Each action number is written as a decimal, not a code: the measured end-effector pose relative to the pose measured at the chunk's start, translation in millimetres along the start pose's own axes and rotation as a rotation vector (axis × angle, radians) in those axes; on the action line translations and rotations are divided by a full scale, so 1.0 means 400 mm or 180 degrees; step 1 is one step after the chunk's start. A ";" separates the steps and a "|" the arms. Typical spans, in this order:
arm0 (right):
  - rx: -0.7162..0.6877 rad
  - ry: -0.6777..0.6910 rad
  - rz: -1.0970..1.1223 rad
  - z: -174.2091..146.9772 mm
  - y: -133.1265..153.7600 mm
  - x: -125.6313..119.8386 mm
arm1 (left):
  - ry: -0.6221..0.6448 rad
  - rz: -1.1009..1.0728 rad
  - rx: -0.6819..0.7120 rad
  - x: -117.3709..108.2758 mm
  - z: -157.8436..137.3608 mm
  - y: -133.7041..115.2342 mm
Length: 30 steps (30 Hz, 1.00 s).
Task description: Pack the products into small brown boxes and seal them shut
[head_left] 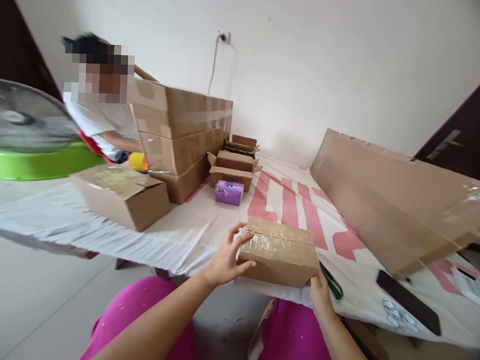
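A small brown cardboard box (280,263), closed along the top with clear tape, lies at the table's near edge between my hands. My left hand (231,256) grips its left end, with fingers over the top corner and the thumb against the front side. At the box's lower right corner is my right hand (318,290), its fingers mostly hidden behind and under the box. Just beyond my right hand lies a dark green-handled cutter (333,284). A purple tissue pack (229,193) sits farther back, in front of open small boxes (231,172).
Stacked taped cartons (186,141) stand at the back left, with another carton (121,197) nearer. A person in a white shirt (104,123) sits behind them beside a fan (25,122). At right are a large cardboard sheet (389,195) and a black phone (409,301).
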State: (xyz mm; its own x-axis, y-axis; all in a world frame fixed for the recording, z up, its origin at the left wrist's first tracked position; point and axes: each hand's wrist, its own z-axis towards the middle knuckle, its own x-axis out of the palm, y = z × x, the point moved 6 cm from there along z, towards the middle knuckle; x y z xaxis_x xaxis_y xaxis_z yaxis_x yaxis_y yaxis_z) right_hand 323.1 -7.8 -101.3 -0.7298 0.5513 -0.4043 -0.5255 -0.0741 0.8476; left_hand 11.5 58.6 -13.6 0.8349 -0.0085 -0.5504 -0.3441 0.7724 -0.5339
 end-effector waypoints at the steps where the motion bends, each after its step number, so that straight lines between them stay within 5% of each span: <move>1: -0.0066 -0.0015 -0.0081 0.016 0.013 -0.023 | -0.0114 0.0145 0.0061 -0.003 -0.004 -0.006; 6: -0.0705 -0.0114 -0.1468 0.091 0.029 -0.112 | -0.0432 0.0453 0.0329 -0.019 -0.007 -0.040; 10: -0.0520 0.0704 -0.2315 0.109 -0.030 -0.097 | -0.0523 0.0438 0.0404 -0.026 0.004 -0.055; 13: -0.0392 0.0766 -0.2429 0.141 -0.029 -0.120 | -0.0572 0.0388 0.0469 -0.027 0.007 -0.059; 16: -0.0551 0.0220 -0.2288 0.212 0.055 -0.179 | -0.0629 0.0348 0.0531 -0.025 0.005 -0.061; 19: -0.1212 -0.0135 -0.2117 0.265 0.220 -0.205 | -0.0723 0.0343 0.0550 -0.022 0.004 -0.061; 24: -0.2259 0.0882 -0.2365 0.227 0.487 -0.080 | -0.0795 0.0441 0.0597 -0.015 0.003 -0.059; 27: -0.2715 0.1657 -0.2912 0.176 0.565 0.027 | -0.0901 0.0551 0.0619 -0.017 -0.001 -0.060; 30: -0.3094 0.1868 -0.3401 0.154 0.600 0.100 | -0.1027 0.0703 0.0646 -0.021 -0.005 -0.061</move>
State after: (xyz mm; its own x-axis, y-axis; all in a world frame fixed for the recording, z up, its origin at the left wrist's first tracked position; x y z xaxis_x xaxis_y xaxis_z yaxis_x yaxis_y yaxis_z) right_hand 194.7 47.8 107.0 0.2133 0.3242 -0.9216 -0.7947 -0.4911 -0.3567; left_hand 12.1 38.4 2.8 0.8533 0.3446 -0.3914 -0.4648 0.8428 -0.2713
